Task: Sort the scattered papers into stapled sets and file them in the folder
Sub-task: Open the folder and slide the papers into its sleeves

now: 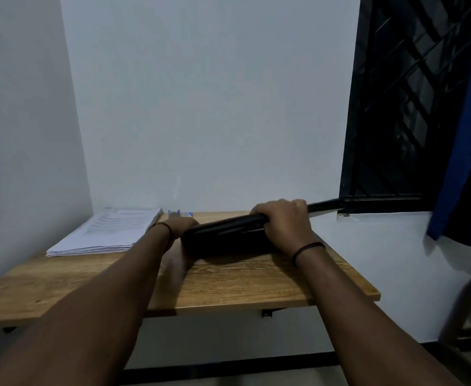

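Right hand (281, 221) clamped over black flat folder (228, 240) on wooden table (242, 282); left hand (181, 227) at its end, grip unclear. White paper stack (109, 232) far-left.

Both hands (280, 218) on black folder (226, 236)

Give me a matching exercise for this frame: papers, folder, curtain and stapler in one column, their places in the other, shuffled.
Things:
1. papers
2. folder
3. curtain
4. stapler

Places:
A. hanging by the window at the right edge
B. at the back of the table against the wall
C. held in both hands over the table's middle
D. stacked on the table's far left

Pairs: 1-D, 2-C, 3-A, 4-B
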